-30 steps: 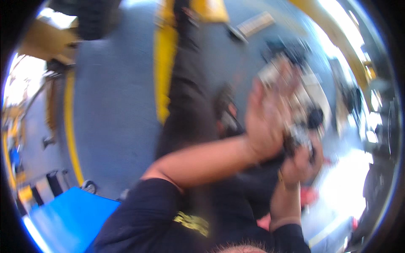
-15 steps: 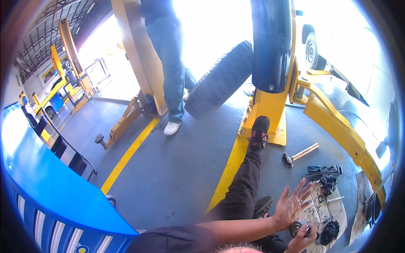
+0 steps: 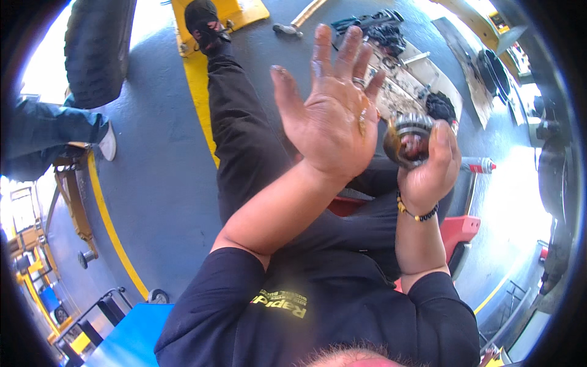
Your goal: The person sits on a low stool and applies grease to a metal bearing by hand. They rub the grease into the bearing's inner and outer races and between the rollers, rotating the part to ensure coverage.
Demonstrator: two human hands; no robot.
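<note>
My left hand [image 3: 335, 122] is raised with the palm up and the fingers spread. Amber grease [image 3: 363, 122] is smeared on the palm near the little-finger side, and the fingertips look dirty. Just right of it, my right hand [image 3: 431, 171] grips a metal roller bearing [image 3: 408, 139] with ridged rollers round its upper rim. The bearing is tilted, its greasy, amber-stained opening toward me, and a small gap parts it from my left palm. Some of my right fingers are hidden behind it.
Stained cardboard [image 3: 400, 98] on the floor carries black rags [image 3: 440, 107] and tools. A hammer [image 3: 287, 29] lies beyond my hands, a spray can [image 3: 480, 165] to the right. At left are a large tyre [image 3: 98, 55], another person's leg [image 3: 55, 131] and a blue cabinet [image 3: 131, 333].
My view has swung down and to the right, so both hands now appear higher and larger. The left hand remains open, and the right still holds the bearing.
</note>
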